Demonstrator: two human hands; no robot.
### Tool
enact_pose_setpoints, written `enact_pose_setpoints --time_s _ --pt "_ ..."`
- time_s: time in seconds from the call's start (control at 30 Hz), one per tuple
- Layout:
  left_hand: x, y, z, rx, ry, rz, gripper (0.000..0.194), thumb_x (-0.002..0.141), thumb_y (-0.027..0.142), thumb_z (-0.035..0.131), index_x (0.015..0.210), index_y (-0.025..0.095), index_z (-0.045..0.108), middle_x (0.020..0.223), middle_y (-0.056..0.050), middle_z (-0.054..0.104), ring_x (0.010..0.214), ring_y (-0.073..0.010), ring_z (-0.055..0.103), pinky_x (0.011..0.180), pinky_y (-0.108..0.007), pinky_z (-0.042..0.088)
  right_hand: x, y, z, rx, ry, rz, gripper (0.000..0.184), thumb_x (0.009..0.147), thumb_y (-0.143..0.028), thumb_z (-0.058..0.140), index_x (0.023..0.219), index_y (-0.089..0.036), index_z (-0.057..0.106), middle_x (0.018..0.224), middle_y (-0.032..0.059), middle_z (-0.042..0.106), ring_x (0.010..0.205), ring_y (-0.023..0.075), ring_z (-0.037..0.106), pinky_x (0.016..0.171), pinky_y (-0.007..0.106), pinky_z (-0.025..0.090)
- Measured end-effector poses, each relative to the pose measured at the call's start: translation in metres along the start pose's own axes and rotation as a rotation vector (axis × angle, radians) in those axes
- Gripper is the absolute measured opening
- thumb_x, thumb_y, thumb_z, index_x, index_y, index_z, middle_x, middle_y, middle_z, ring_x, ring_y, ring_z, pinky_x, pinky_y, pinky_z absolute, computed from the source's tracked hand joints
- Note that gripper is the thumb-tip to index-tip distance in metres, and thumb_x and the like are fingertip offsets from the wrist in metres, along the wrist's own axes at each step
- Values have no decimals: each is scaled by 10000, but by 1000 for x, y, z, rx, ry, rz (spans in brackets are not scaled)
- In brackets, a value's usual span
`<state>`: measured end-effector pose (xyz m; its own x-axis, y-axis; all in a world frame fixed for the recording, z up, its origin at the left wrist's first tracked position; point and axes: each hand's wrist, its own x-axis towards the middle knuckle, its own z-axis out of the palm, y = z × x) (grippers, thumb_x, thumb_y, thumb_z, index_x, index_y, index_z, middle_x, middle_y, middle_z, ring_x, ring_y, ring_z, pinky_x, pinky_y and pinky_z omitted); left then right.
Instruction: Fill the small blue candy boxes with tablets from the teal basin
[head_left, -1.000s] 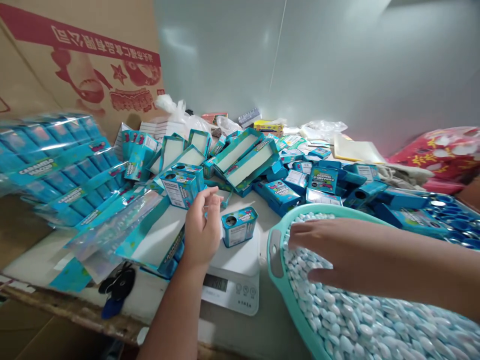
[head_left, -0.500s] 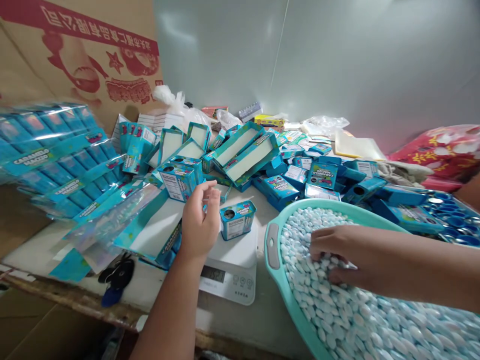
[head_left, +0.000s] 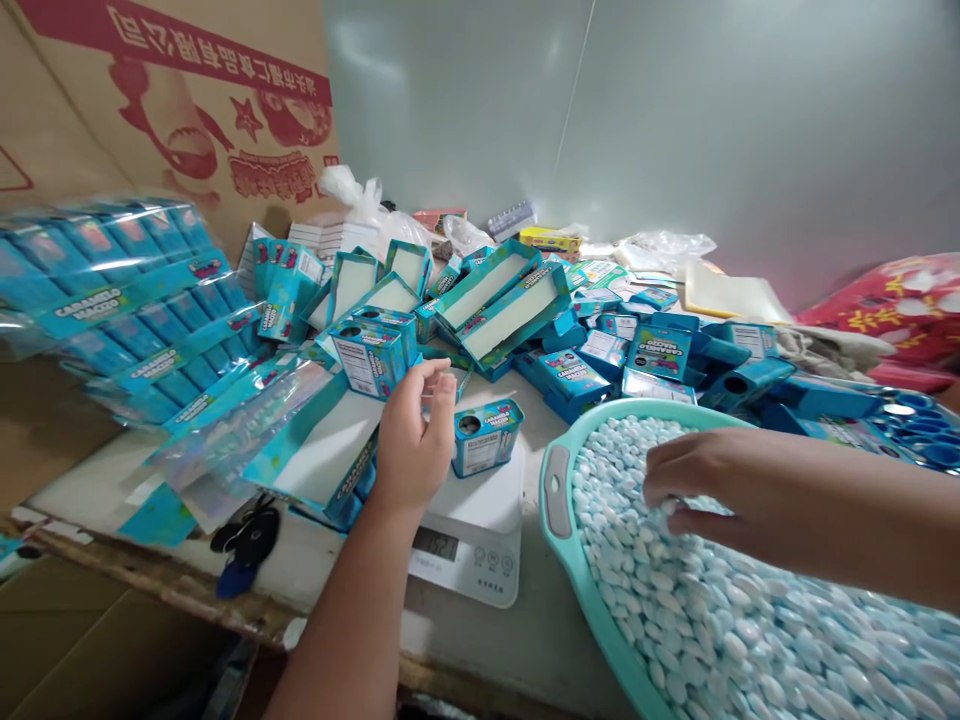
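My left hand (head_left: 418, 428), fingers loosely curled and the thumb apart, hovers just left of a small blue candy box (head_left: 487, 437). This box stands upright on a white kitchen scale (head_left: 480, 560) and has a round hole in its top, with pale pieces showing inside. On the right, my right hand (head_left: 701, 480) is closed over some pale blue and white candies, its fingertips at the surface of the heap. The candies (head_left: 712, 610) fill a wide turquoise basin (head_left: 556, 530) with a grey handle patch.
Blue display trays (head_left: 319, 440) and many small boxes (head_left: 570, 380) are piled behind the scale. Film-wrapped packs (head_left: 127, 310) stand at the left before a large carton (head_left: 187, 110). Dark scissors-like handles (head_left: 251, 545) lie near the table's front edge. Red bags (head_left: 900, 310) sit far right.
My right hand has risen slightly from the candies, its fingers drawn closer together. My left hand stays beside the box. The whole view has shifted a little.
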<state>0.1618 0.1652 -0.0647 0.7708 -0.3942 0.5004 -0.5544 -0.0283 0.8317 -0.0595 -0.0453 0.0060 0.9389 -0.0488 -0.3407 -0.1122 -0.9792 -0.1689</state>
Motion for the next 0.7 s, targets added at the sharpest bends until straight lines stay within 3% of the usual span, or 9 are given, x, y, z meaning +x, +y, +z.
enact_pose_setpoints --time_s 0.3,0.53,0.7 --pt "0 -1 -1 9 9 -15 398 1025 522 502 1222 218 668 1131 -93 719 1060 -236 675 943 -369 519 20 -15 -37 -80 117 -72 183 933 -149 602 875 -226 758 919 60 735 815 220 677 739 311 475" --pt "3 -5 0 12 7 -52 378 1027 504 499 1220 225 665 1121 -82 716 1035 -230 674 928 -357 515 83 -63 -84 -135 189 -317 162 920 -102 634 952 -139 789 900 42 726 789 164 626 691 242 398" --pt "5 -8 -1 6 -23 -101 423 1018 543 484 1233 220 653 1148 -99 717 1057 -256 675 957 -395 515 124 -80 -86 -180 172 -441 144 894 -95 688 985 -120 798 914 38 754 811 150 631 724 203 388"
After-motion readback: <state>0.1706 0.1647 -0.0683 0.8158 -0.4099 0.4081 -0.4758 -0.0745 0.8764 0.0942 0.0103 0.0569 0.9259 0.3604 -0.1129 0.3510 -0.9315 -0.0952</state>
